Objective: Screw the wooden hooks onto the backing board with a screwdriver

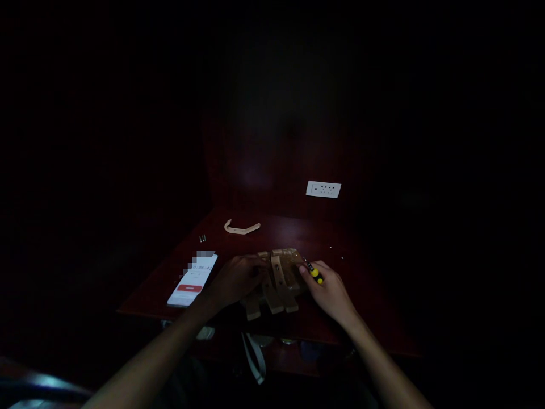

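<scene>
On the dark red table lies a brownish board [292,275] with several pale, flat wooden strips [272,300] across it. My left hand [238,279] rests over the left side of the board, its fingers bent onto the strips; the dim light hides exactly what they hold. A small dark screw or hole shows on the upper part of one strip. In my right hand [330,288], at the board's right edge, is a yellow and black screwdriver [315,275], its tip pointing up and left.
A lit phone [192,281] lies on the table [147,295] at the left. Behind are a curved wooden hook [242,230] and small screws [202,238]. Tiny bits lie at the right. A white socket [323,189] is on the back wall. A pale strap [254,358] hangs below the front edge.
</scene>
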`<action>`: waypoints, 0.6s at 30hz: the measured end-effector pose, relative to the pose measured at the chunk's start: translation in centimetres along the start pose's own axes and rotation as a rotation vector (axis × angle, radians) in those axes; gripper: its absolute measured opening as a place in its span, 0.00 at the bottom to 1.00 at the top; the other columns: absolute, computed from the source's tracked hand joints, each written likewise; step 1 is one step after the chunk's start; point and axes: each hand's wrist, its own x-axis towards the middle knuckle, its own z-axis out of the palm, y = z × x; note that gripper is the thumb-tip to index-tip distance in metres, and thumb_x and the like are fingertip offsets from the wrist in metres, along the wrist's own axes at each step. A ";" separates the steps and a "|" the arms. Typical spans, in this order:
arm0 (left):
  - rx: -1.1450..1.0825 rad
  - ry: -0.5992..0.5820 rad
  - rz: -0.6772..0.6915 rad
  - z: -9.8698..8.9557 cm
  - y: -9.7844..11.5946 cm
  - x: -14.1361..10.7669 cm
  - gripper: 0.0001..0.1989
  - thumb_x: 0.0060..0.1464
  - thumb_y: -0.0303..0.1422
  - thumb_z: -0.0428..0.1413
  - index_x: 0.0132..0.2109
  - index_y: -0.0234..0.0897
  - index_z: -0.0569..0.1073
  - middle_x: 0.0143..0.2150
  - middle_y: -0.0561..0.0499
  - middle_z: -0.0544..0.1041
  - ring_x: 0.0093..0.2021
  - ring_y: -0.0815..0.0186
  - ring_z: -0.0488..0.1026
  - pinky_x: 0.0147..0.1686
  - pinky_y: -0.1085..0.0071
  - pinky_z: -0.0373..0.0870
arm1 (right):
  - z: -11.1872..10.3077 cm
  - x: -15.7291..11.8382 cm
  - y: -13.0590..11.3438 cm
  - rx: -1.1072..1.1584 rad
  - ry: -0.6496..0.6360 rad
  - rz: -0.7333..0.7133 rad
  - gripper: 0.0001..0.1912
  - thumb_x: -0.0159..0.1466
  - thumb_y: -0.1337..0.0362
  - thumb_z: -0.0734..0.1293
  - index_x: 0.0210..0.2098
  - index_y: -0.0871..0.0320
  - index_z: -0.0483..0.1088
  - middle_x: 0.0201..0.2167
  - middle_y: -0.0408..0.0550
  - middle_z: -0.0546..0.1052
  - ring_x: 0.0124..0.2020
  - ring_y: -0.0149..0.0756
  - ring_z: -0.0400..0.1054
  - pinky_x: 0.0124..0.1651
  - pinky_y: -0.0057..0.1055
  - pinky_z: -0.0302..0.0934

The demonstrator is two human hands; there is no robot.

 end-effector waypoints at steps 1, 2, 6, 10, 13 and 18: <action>0.020 0.001 0.013 0.2 -0.1 0.0 0.13 0.56 0.33 0.51 0.46 0.48 0.75 0.46 0.57 0.77 0.44 0.65 0.73 0.44 0.69 0.67 | 0.0 -0.2 -0.5 0.028 -0.037 -0.021 0.16 0.64 0.53 0.59 0.38 0.55 0.74 0.36 0.48 0.75 0.37 0.36 0.69 0.41 0.30 0.61; 0.039 0.001 0.021 0.5 -0.3 -0.1 0.13 0.56 0.34 0.51 0.47 0.49 0.75 0.47 0.57 0.76 0.46 0.64 0.72 0.46 0.68 0.66 | 0.1 -0.2 -0.8 0.048 -0.068 -0.042 0.15 0.64 0.54 0.59 0.41 0.54 0.74 0.39 0.48 0.75 0.39 0.36 0.69 0.42 0.30 0.62; 0.042 -0.013 0.014 1.5 -1.1 -0.2 0.14 0.54 0.36 0.53 0.48 0.48 0.74 0.49 0.55 0.75 0.49 0.62 0.70 0.52 0.65 0.63 | 0.4 1.0 -0.2 0.010 -0.069 -0.122 0.14 0.64 0.59 0.60 0.45 0.54 0.73 0.43 0.49 0.75 0.43 0.37 0.69 0.48 0.33 0.61; -0.044 -0.050 0.056 1.8 -1.5 0.0 0.14 0.54 0.35 0.53 0.49 0.45 0.73 0.50 0.54 0.75 0.50 0.64 0.70 0.53 0.65 0.62 | 0.2 3.1 1.6 -0.113 -0.115 -0.214 0.13 0.63 0.64 0.61 0.44 0.55 0.73 0.45 0.49 0.75 0.46 0.38 0.68 0.52 0.33 0.59; -0.127 -0.106 0.112 1.3 -1.9 0.7 0.13 0.55 0.35 0.54 0.48 0.43 0.74 0.49 0.53 0.75 0.49 0.65 0.70 0.52 0.67 0.63 | -0.3 2.8 1.9 -0.226 -0.187 -0.190 0.13 0.62 0.65 0.61 0.45 0.52 0.73 0.43 0.48 0.76 0.44 0.38 0.70 0.48 0.32 0.61; -0.192 -0.188 0.205 0.4 -3.3 2.1 0.15 0.51 0.35 0.58 0.47 0.41 0.74 0.49 0.51 0.75 0.50 0.65 0.70 0.52 0.68 0.63 | -0.8 0.9 1.1 -0.314 -0.169 -0.113 0.12 0.62 0.64 0.62 0.44 0.52 0.73 0.40 0.48 0.76 0.39 0.38 0.71 0.44 0.30 0.61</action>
